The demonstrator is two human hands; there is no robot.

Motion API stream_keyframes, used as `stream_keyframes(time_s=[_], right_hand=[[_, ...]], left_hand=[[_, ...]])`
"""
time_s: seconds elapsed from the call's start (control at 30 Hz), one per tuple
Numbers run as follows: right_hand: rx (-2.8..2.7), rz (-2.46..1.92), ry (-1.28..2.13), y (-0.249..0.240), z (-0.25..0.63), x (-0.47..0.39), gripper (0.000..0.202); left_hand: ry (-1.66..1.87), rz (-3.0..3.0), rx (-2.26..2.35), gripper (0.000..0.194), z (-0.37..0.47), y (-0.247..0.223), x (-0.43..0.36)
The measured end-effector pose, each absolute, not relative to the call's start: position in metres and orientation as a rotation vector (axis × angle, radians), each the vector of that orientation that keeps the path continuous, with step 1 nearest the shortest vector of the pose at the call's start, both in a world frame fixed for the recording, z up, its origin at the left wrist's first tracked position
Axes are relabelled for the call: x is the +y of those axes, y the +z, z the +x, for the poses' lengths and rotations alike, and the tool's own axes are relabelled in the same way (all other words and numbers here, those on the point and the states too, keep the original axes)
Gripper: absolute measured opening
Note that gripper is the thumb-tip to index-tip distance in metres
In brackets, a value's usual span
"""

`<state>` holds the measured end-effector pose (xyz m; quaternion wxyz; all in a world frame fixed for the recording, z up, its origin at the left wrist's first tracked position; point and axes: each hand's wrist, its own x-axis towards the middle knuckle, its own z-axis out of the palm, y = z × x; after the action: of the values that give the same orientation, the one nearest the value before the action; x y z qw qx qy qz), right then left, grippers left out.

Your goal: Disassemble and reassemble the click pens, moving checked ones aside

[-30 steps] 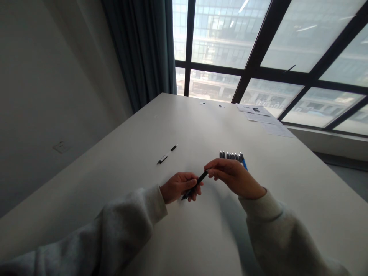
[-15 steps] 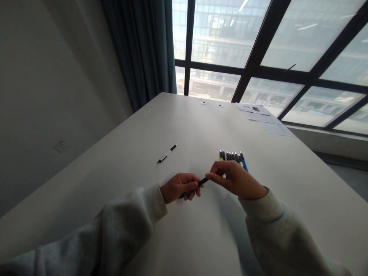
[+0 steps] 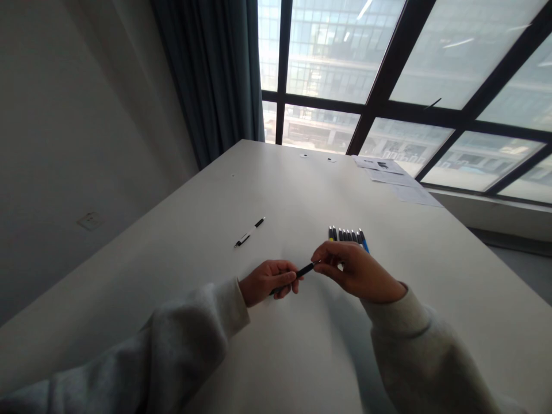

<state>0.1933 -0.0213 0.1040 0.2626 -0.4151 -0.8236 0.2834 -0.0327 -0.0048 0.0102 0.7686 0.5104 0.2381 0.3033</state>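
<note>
A black pen [image 3: 305, 269] slants up to the right above the white table, gripped between the thumb and fingers of my left hand [image 3: 271, 280]. At its upper right end, my right hand [image 3: 351, 269] is closed in a pinch, thumb and forefinger around the pale, narrow tip. The pen's lower end pokes out below my left palm. Beyond my right hand lies a row of several pens [image 3: 345, 234], their tips pointing away from me and their near parts hidden by the hand. A white and black pen [image 3: 250, 232] rests alone to the left.
The white table [image 3: 181, 247] runs back to a window with dark frames. Printed papers [image 3: 383, 165] lie at its far right edge, and two small round fittings [image 3: 304, 156] sit at the far edge. A dark curtain [image 3: 215, 75] hangs at the back left.
My right fingers have shifted slightly on the pen's end, and a bit of its pale tip now shows. My left hand keeps nearly the same grip.
</note>
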Motion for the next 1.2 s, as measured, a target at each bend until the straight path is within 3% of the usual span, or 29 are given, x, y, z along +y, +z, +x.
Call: stream_keyframes(time_s=[0.1, 0.33, 0.47, 0.6, 0.8, 0.93, 1.2], right_hand=[[-2.266, -1.161, 0.729, 0.101, 0.192, -0.02, 0.025], [-2.291, -1.33, 0.706, 0.101, 0.186, -0.021, 0.054], [-2.223, -1.202, 0.744, 0.102, 0.188, -0.021, 0.027], [-2.269, -1.135, 0.716, 0.101, 0.189, -0.021, 0.015], [-2.314, -1.229, 0.645, 0.096, 0.183, -0.022, 0.046], [-2.288, -1.277, 0.631, 0.091, 0.178, -0.022, 0.056], [-2.31, -1.07, 0.73, 0.102, 0.185, -0.023, 0.023]], left_hand=[[0.644, 1.122, 0.507, 0.035, -0.033, 0.011, -0.005], [0.629, 1.14, 0.509, 0.036, -0.031, 0.01, -0.006], [0.627, 1.115, 0.527, 0.037, -0.032, 0.007, -0.004], [0.626, 1.123, 0.519, 0.037, -0.032, 0.006, -0.003], [0.62, 1.153, 0.489, 0.037, -0.031, 0.011, -0.007], [0.643, 1.16, 0.499, 0.037, -0.03, 0.01, -0.007], [0.666, 1.139, 0.437, 0.038, -0.03, 0.005, -0.005]])
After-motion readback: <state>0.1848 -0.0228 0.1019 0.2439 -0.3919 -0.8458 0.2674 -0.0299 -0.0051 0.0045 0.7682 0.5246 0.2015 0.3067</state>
